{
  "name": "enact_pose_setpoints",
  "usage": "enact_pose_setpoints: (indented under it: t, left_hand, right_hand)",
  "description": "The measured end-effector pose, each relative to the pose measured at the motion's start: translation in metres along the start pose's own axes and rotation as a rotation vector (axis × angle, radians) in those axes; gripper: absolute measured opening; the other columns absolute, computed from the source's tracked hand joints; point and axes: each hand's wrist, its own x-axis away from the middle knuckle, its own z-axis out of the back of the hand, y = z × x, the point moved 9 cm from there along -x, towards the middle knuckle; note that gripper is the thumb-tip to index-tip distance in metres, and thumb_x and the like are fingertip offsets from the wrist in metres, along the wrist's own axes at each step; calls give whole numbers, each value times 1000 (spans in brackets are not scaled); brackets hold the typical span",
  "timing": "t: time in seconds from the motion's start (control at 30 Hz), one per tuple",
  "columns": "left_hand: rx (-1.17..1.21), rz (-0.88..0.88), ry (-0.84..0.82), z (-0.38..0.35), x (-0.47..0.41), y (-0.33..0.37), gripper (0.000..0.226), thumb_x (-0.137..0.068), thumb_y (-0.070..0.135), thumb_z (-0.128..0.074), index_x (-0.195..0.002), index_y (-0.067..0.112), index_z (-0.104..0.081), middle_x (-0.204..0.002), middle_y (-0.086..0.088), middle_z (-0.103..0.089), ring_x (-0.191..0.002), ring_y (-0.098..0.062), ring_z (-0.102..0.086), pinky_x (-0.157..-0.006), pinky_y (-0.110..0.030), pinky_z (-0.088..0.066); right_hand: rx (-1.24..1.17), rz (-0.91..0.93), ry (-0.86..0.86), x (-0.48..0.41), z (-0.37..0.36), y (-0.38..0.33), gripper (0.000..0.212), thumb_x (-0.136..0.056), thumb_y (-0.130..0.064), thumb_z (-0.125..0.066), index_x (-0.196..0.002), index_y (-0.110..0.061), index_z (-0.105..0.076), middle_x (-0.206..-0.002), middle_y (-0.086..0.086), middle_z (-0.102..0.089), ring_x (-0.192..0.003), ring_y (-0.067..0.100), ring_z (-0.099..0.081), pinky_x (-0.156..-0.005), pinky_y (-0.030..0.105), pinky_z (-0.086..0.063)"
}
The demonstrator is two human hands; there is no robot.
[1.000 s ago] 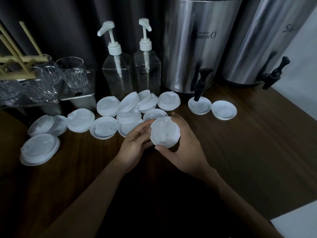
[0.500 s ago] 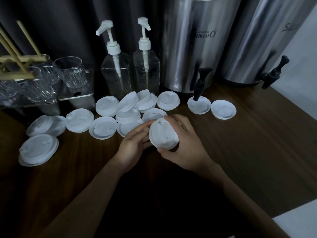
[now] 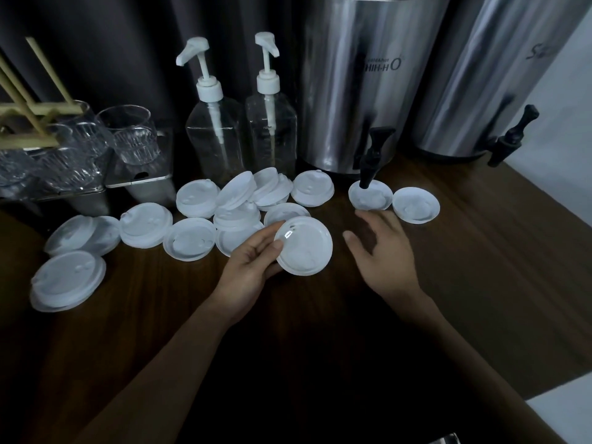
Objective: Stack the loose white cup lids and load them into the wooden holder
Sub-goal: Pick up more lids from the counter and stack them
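- Pinching a white lid [image 3: 303,245] by its left rim, the left hand [image 3: 250,270] has thumb and fingers clamped on it, just above the worktop [image 3: 480,251].
- Right hand [image 3: 381,248]: fingers apart, relaxed, holding nothing; slightly blurred.
- Loose lids [image 3: 145,229] lie scattered behind, several overlapping, so the count is unclear.
- Wooden holder [image 3: 38,108] is cut off at the left edge.

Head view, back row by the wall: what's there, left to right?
Wooden holder → rightmost glass → left pump bottle → right pump bottle → steel urn → second steel urn.
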Motion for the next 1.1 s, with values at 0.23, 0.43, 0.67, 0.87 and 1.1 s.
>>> enact_pose_setpoints:
  t: [0.23,0.43,0.67,0.87,1.1]
  left_hand:
    - [-19,8,26,2,-2,-2,41,-102,19,-54,-143,16,-59,-138,3,-69,-131,-16,-63,-106,-38,-55]
    - [-23,20,40,3,-3,-2,35,-107,14,-50,-139,17,-61,-135,4,-71,-129,-15,-65,-105,-38,-56]
    - [-22,22,50,4,-3,-2,42,-98,23,-57,-139,17,-61,-136,3,-71,-130,-16,-64,-105,-41,-54]
    - [-38,20,57,5,-3,-2,34,-107,14,-50,-139,17,-61,-136,4,-71,-129,-16,-64,-105,-39,-55]
    - [-36,25,87,6,-2,-3,33,-107,15,-51,-138,16,-62,-133,4,-72,-127,-14,-66,-106,-41,-54]
  right_hand:
    - [295,-32,-105,-22,-9,28,54,-99,-26,-67,-149,-10,-53,-158,11,-47,-146,32,-40,-119,47,-36]
    - [321,-8,-124,-22,-18,26,50,-98,-23,-67,-145,-11,-56,-148,12,-55,-132,34,-52,-109,49,-44]
    - [232,49,-135,-6,-17,17,46,-96,-22,-71,-140,-14,-60,-140,5,-53,-127,22,-50,-104,37,-47]
    - [98,2,-23,3,-3,16,41,-88,-37,-81,-122,-17,-70,-126,-2,-54,-119,12,-53,-97,27,-45]
    - [-42,117,147,13,17,-8,40,-82,-40,-85,-110,-13,-76,-117,-1,-55,-112,9,-57,-95,6,-39]
